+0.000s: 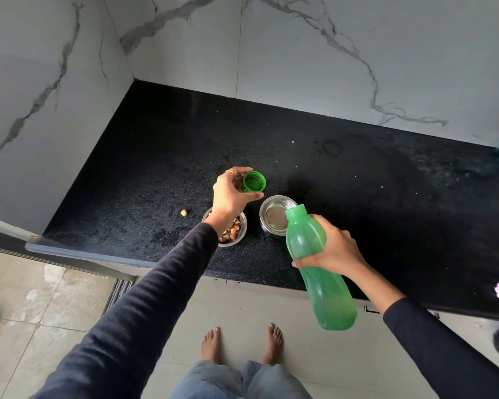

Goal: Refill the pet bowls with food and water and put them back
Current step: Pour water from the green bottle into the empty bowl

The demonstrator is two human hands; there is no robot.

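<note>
While our right hand (333, 249) grips the tilted green bottle (317, 272), its open mouth over the empty steel bowl (274, 214) on the black counter (386, 197), our left hand (231, 194) pinches the green cap (254, 182). Beneath that wrist sits the food bowl (234, 228), holding kibble.

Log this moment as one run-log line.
left hand: holds cap | right hand: holds bottle tilted over empty bowl | food bowl: filled | water: not yet poured
</note>
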